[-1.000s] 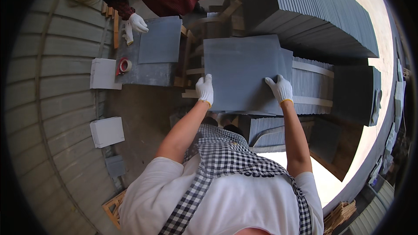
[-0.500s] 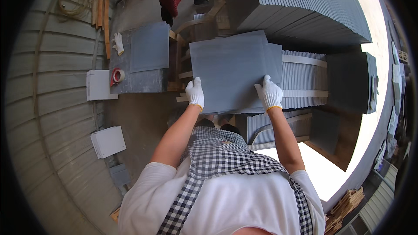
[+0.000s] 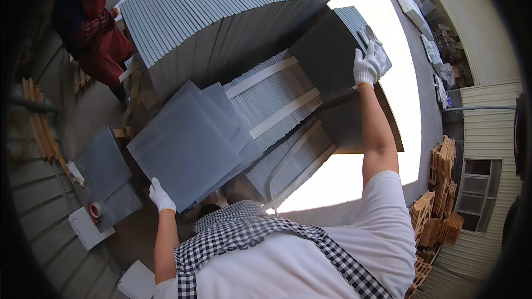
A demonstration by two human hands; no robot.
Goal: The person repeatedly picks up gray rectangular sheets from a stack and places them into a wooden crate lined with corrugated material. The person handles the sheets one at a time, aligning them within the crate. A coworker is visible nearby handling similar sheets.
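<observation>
In front of me lies a loose pile of flat, square grey slabs (image 3: pixel 185 144), their edges fanned out of line. My left hand (image 3: pixel 162 195), in a white knit glove, grips the near left edge of the top slab, thumb on its face; the fingers underneath are partly hidden. Stretched far out to the right, my right hand (image 3: pixel 368 69), gloved the same way, has its fingers extended and apart. It is at a crumpled greyish cloth or glove (image 3: pixel 370 35) lying on a stack of dark slabs (image 3: pixel 321 47). Whether the fingertips touch the cloth is unclear.
Long rows of upright grey slabs (image 3: pixel 233 14) stand beyond the pile, and strapped slabs (image 3: pixel 277 99) beside it. At left, a table (image 3: pixel 119 205) holds slabs, a tape roll (image 3: pixel 95 210) and a white glove (image 3: pixel 76 173). A person in dark red (image 3: pixel 100 44) stands far left. Wooden pallets (image 3: pixel 438 210) lie right.
My right hand has let go of the slab's right side and swung out to the far-right stack. My left hand stays at the slab's edge. The view has turned right.
</observation>
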